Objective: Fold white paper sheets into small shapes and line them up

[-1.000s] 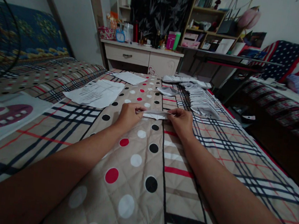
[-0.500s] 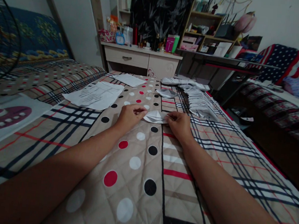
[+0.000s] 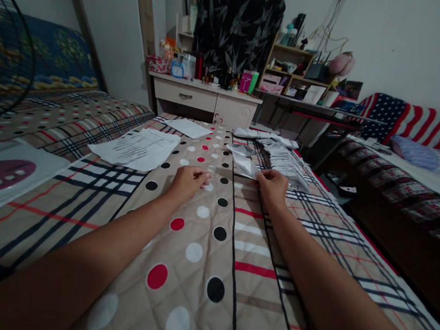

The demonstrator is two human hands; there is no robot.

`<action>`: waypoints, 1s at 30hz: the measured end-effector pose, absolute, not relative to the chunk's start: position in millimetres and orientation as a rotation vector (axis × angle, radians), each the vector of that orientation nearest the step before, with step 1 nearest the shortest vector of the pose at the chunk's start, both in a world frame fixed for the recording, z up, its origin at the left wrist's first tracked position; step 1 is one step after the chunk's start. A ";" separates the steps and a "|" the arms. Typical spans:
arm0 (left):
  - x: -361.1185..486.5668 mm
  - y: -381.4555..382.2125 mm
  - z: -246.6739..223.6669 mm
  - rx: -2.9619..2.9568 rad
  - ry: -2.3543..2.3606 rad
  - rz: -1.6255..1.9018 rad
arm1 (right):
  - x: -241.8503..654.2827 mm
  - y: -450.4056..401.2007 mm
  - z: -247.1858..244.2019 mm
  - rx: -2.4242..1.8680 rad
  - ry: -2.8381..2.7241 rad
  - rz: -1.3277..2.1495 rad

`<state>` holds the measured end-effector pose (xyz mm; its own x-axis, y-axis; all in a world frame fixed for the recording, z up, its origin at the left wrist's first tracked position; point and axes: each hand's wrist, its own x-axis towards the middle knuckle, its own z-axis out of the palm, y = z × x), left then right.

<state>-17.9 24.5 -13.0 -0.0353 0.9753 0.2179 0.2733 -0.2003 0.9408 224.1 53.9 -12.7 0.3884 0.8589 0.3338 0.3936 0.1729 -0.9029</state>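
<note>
My right hand pinches the near right corner of a folded white paper just above the patterned bedspread. Directly behind it lies another folded paper piece, partly overlapped. To the left, my left hand hovers over the dotted strip, its fingers curled together and nothing visible in them. Beyond my right hand is a long row of folded papers packed close together. Printed sheets rest on the bed past my left hand, and a blank white sheet is farther back.
A white bag with a purple print lies at the left, near a fan. At the bed's far end stands a white dresser bearing bottles and boxes. A desk with shelves is behind on the right.
My left hand has let go of the folded paper and drawn slightly nearer. My right hand has carried that paper rightward, up to the other folded piece. The camera view has shifted a little.
</note>
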 end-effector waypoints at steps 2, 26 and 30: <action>-17.4 25.5 -14.3 1.539 1.345 1.279 | 229.3 65.1 -10.8 -1.470 -1.245 0.397; -23.5 30.9 -19.2 1.610 1.330 1.198 | 269.3 42.1 -10.7 -1.420 -1.595 0.085; -21.3 30.2 -18.1 1.616 1.340 1.199 | 302.3 27.9 -10.3 -1.489 -1.561 0.092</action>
